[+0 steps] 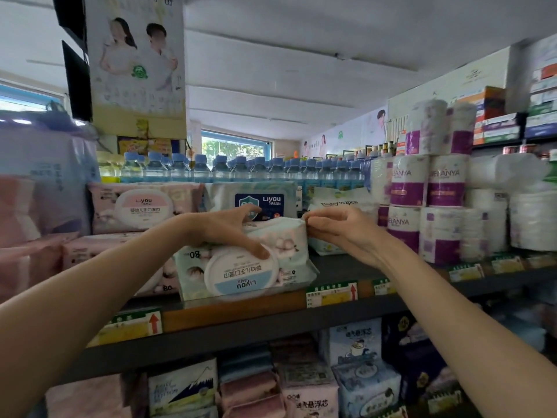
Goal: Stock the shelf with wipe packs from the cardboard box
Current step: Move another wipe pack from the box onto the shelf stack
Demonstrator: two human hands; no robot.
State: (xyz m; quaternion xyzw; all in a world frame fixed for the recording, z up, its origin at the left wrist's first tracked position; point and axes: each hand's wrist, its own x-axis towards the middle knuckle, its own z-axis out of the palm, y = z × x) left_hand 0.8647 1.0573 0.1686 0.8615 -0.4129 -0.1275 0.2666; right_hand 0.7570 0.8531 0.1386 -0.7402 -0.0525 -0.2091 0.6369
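Observation:
A light blue wipe pack point(286, 251) with a round white lid lies upside down at the front of the dark shelf point(337, 267). My left hand point(229, 230) grips its top and front, thumb pressing by the lid. At the pack's upper right corner, my right hand point(340, 227) pinches the wrapper. Behind stand a pink wipe pack point(141, 206), a blue-labelled wipe pack point(259, 200) and a white baby wipes pack point(340, 200). The cardboard box is out of view.
More pink packs point(99, 251) are stacked left of the held pack. Toilet roll bundles point(434, 206) fill the shelf's right side. Water bottles point(241, 168) line the back. Tissue boxes point(358, 357) sit on the shelf below. Price tags point(331, 294) run along the edge.

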